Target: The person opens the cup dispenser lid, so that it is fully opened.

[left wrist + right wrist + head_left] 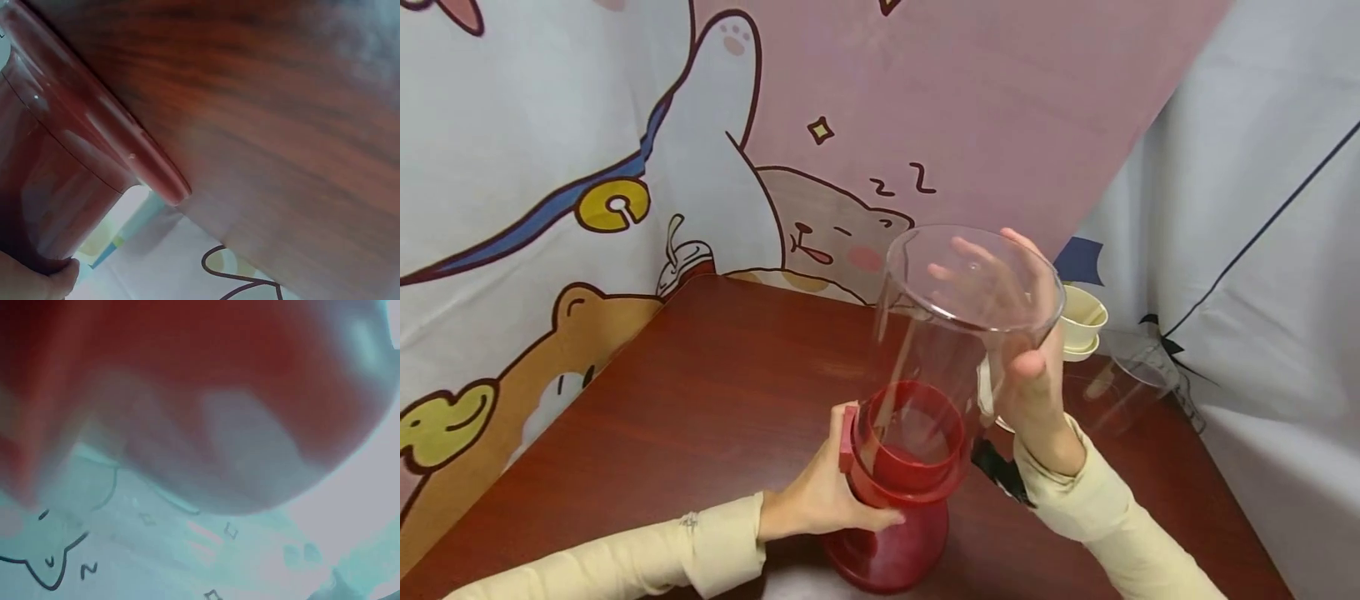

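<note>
In the head view, a red base (898,546) with a round foot and a wider ringed top stands on the dark wooden table (752,358). My left hand (820,500) grips its upper part from the left, thumb across the front. A tall clear cylinder (913,342) rises from the red top, tilted; whether it is seated there cannot be told. My right hand (1033,392) holds the cylinder near its upper rim, thumb in front and fingers behind. The left wrist view shows the base's red flange (106,119) close up. Blurred red and clear surfaces fill much of the right wrist view.
Behind my right hand stands a cream cup (1081,317) on a small saucer-like piece. A second clear vessel (1138,367) is near the table's right edge. Cartoon-printed cloth (985,108) hangs along the back and left, white cloth (1262,250) on the right.
</note>
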A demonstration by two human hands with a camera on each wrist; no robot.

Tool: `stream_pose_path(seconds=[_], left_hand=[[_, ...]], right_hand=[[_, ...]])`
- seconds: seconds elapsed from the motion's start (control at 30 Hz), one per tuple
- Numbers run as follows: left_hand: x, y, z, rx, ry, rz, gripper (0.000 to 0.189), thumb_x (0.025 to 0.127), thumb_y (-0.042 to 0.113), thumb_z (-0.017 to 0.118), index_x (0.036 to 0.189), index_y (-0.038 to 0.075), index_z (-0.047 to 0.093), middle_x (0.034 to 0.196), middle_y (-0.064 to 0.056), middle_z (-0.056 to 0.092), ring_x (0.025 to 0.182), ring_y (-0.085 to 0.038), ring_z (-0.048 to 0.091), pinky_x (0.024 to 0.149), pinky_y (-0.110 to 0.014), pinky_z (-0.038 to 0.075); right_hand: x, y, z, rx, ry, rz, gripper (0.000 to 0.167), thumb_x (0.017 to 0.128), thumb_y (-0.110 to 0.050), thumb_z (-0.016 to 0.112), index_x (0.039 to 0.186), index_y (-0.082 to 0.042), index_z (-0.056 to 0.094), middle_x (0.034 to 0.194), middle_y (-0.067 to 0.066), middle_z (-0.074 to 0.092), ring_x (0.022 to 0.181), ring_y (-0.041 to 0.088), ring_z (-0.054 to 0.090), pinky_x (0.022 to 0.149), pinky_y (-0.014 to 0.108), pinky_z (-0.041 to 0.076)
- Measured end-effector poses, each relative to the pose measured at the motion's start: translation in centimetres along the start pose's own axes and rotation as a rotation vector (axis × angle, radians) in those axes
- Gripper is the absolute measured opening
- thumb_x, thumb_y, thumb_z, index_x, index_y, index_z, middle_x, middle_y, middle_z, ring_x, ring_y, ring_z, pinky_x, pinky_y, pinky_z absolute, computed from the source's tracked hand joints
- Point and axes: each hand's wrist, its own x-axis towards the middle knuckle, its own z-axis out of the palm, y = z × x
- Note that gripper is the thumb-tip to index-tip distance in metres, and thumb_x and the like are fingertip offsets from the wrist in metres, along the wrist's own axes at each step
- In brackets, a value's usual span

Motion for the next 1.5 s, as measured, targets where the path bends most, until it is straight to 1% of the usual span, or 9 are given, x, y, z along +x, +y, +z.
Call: stream_pose_path(seconds=[0.13, 0.37, 0.53, 0.7, 0.87, 1.0, 1.1, 1.33, 1.5], left_hand=[[0.2, 0.0, 0.2, -0.002, 0.0, -0.011, 0.112, 0.066, 0.016, 0.101, 0.149, 0.01, 0.026, 0.15, -0.015, 0.05, 0.136, -0.024, 0.058, 0.114, -0.034, 0.053], [0.6, -0.6, 0.3, -0.003, -0.026, 0.013, 0.112, 0.064, 0.014, 0.102, 0.147, 0.009, 0.027, 0.148, -0.013, 0.05, 0.136, -0.025, 0.058, 0.116, -0.032, 0.05], [1.2, -0.7, 0.2, -0.01, -0.041, 0.043, 0.106, 0.065, 0.011, 0.1, 0.143, 0.006, 0.028, 0.148, -0.017, 0.051, 0.133, -0.031, 0.059, 0.114, -0.03, 0.05], [1.3, -0.1, -0.4, -0.087, -0.038, -0.059, 0.103, 0.068, 0.01, 0.099, 0.142, 0.009, 0.027, 0.15, -0.016, 0.051, 0.134, -0.026, 0.06, 0.113, -0.028, 0.051], [0.8, 0.2, -1.3, -0.063, -0.029, -0.144, 0.107, 0.066, 0.014, 0.1, 0.145, 0.012, 0.028, 0.15, -0.009, 0.049, 0.139, -0.025, 0.056, 0.115, -0.025, 0.049], [1.1, 0.0, -1.4, -0.052, -0.055, -0.069, 0.108, 0.065, 0.012, 0.101, 0.145, 0.008, 0.028, 0.15, -0.011, 0.047, 0.141, -0.021, 0.053, 0.117, -0.027, 0.047], [1.5, -0.2, -1.2, -0.045, -0.073, -0.023, 0.106, 0.066, 0.008, 0.101, 0.143, 0.006, 0.027, 0.15, -0.013, 0.049, 0.139, -0.018, 0.056, 0.116, -0.026, 0.048], [1.5, -0.5, -0.8, -0.022, -0.043, 0.05, 0.106, 0.066, 0.004, 0.099, 0.142, -0.001, 0.025, 0.159, -0.02, 0.047, 0.142, -0.029, 0.054, 0.119, -0.025, 0.044], [1.4, -0.3, -0.8, -0.119, -0.059, -0.045, 0.105, 0.07, 0.007, 0.097, 0.146, 0.008, 0.024, 0.159, -0.014, 0.045, 0.14, -0.031, 0.057, 0.115, -0.029, 0.051]], right_hand=[[-0.3, -0.4, -0.1, 0.006, 0.01, 0.004, 0.088, 0.082, -0.044, 0.09, 0.153, -0.014, 0.049, 0.147, 0.014, 0.067, 0.131, 0.035, 0.069, 0.115, 0.05, 0.051], [-1.1, -0.9, 0.5, 0.014, 0.02, -0.102, 0.089, 0.083, -0.037, 0.09, 0.155, -0.007, 0.048, 0.148, 0.019, 0.065, 0.132, 0.036, 0.068, 0.112, 0.043, 0.055], [-0.2, -1.6, 0.8, -0.108, 0.036, -0.021, 0.098, 0.079, -0.048, 0.093, 0.156, -0.01, 0.046, 0.148, 0.016, 0.065, 0.13, 0.034, 0.069, 0.11, 0.042, 0.056], [1.6, -0.8, -0.4, -0.144, 0.022, 0.078, 0.1, 0.08, -0.061, 0.088, 0.157, -0.012, 0.046, 0.147, 0.014, 0.065, 0.129, 0.033, 0.07, 0.107, 0.045, 0.058], [0.8, -0.4, -1.0, -0.072, 0.033, 0.046, 0.09, 0.082, -0.056, 0.087, 0.154, -0.014, 0.053, 0.148, 0.015, 0.064, 0.131, 0.035, 0.069, 0.108, 0.044, 0.057], [-0.4, -0.9, -0.3, 0.04, 0.048, -0.05, 0.084, 0.084, -0.039, 0.088, 0.153, -0.006, 0.052, 0.148, 0.018, 0.064, 0.133, 0.036, 0.067, 0.115, 0.045, 0.052], [-0.6, -1.5, 1.0, -0.042, 0.045, -0.085, 0.093, 0.083, -0.04, 0.091, 0.155, -0.003, 0.046, 0.148, 0.019, 0.063, 0.133, 0.035, 0.067, 0.114, 0.043, 0.053], [1.0, -2.5, 2.8, -0.282, -0.039, 0.071, 0.111, 0.077, -0.055, 0.093, 0.158, -0.004, 0.038, 0.153, 0.02, 0.057, 0.138, 0.033, 0.063, 0.118, 0.043, 0.05], [2.0, -2.1, 0.7, -0.251, 0.001, 0.175, 0.105, 0.079, -0.056, 0.092, 0.156, -0.006, 0.041, 0.151, 0.019, 0.059, 0.134, 0.032, 0.066, 0.109, 0.042, 0.058]])
